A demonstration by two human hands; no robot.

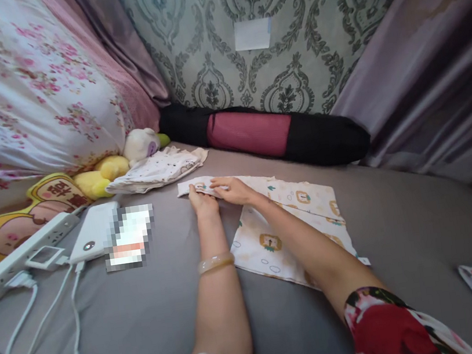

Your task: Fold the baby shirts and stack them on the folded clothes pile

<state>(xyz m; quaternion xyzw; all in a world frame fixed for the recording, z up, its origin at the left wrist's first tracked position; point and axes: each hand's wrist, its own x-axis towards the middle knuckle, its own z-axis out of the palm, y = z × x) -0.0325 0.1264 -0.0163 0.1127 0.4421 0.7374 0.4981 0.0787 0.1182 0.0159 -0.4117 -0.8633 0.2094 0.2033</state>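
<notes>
A white garment with lion-face prints (270,242) lies on the grey bed sheet (151,323), in front of me. A narrow strip of it, which looks like a sleeve, reaches out to the left. My left hand (204,200), with a bangle on the wrist, grips this strip from its near side, thumb on top. Beside it, my right hand (234,190) rests over the same strip with its fingers bent onto the fabric. My right forearm crosses above the garment's body and hides part of it. A small white tag (364,261) sticks out at its right edge.
Folded white clothes (158,169) lie at the back left, near plush toys (107,170). At left are a power strip (23,259), a white power bank (94,232) with cables, and a blurred phone (132,235). A black-and-pink bolster (251,132) lines the wall.
</notes>
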